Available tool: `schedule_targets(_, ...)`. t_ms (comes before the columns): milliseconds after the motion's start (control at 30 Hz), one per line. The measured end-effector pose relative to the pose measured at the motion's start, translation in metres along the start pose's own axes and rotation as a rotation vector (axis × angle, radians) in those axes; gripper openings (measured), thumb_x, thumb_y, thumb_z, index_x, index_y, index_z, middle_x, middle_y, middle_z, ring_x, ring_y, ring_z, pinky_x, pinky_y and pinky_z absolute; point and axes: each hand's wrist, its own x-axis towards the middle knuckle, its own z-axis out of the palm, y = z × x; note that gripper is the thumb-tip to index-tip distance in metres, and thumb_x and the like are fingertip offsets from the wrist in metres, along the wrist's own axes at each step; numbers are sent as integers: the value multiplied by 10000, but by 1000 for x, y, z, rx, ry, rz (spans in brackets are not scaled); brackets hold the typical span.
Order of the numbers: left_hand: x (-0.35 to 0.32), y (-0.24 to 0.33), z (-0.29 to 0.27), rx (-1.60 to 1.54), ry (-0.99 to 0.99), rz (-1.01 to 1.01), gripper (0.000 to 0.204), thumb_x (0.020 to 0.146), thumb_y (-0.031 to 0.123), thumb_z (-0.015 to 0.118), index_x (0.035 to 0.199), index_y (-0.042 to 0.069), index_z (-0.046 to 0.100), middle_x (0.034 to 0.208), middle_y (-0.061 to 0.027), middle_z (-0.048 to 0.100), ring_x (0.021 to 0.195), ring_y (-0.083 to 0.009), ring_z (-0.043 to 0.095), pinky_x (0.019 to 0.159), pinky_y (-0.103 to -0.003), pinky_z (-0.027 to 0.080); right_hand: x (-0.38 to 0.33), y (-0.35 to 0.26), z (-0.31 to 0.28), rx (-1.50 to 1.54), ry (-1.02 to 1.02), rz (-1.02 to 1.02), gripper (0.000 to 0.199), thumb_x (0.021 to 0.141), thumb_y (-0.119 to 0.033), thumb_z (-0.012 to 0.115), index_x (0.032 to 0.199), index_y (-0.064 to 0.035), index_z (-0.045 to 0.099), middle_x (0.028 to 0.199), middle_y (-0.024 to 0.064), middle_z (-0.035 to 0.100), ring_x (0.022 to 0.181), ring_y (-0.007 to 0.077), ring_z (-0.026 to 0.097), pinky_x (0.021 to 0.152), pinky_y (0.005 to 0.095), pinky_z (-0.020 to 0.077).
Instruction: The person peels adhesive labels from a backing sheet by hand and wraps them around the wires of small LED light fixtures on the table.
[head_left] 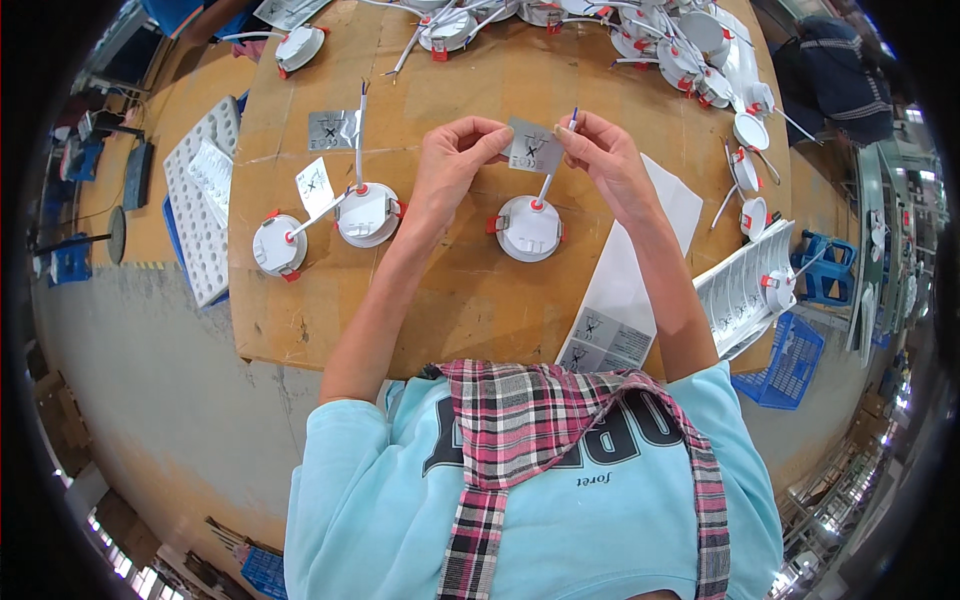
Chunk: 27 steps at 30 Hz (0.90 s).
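Note:
A small silver label with black print is stretched between my two hands above the table. My left hand pinches its left edge between thumb and forefinger. At its right edge, my right hand closes its fingertips, with the end of a white cable beside them. That cable rises from a round white downlight with red-tipped clips, lying back up below the label. Whether the label touches the cable is hidden. Left of my arms lie two more downlights, one beside the other, their cables bearing silver labels.
Under my right forearm lies a label sheet; another stack of sheets overhangs the table's right edge. Many downlights crowd the far and right sides. A perforated white tray stands off the left edge, a blue crate at lower right.

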Motion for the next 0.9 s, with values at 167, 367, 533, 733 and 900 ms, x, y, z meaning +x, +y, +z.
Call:
schedule_targets(167, -1, 0, 2, 12, 4, 16, 174, 884, 163, 628, 940, 3, 668, 854, -21, 660, 799, -76, 604, 774, -240, 483, -3, -4, 2, -129, 16, -33, 202, 853, -251, 671, 893, -57, 634, 803, -17, 598, 748, 64, 510, 686, 217, 404)
schedule_targets(367, -2, 2, 0, 17, 2, 4, 184, 883, 164, 629, 944, -3, 675, 855, -32, 668, 791, -86, 614, 781, -251, 491, -3, -7, 3, -163, 12, -31, 204, 872, -236, 650, 904, -35, 627, 824, 8, 617, 788, 92, 571, 735, 244, 463)
schedule_targets(533, -5, 8, 1, 11, -5, 4, 193, 886, 171, 626, 949, -4, 679, 859, -41, 674, 793, -93, 620, 777, -250, 492, -3, -8, 5, -135, 3, -8, 198, 888, -219, 630, 906, -22, 610, 837, 28, 623, 803, 112, 603, 750, 264, 505)
schedule_targets(733, -4, 6, -1, 7, -18, -5, 205, 889, 182, 623, 954, -3, 682, 864, -47, 680, 784, -105, 634, 754, -253, 503, -3, -10, 6, -120, -3, -7, 190, 901, -196, 608, 913, -7, 598, 837, 51, 627, 771, 124, 617, 718, 260, 523)
schedule_targets(900, -5, 7, -2, -11, -21, -30, 214, 889, 189, 624, 958, -5, 682, 864, -54, 683, 776, -113, 643, 742, -258, 512, -3, -11, 8, -151, 17, 11, 198, 901, -192, 606, 918, 4, 593, 849, 61, 623, 755, 131, 624, 709, 262, 534)
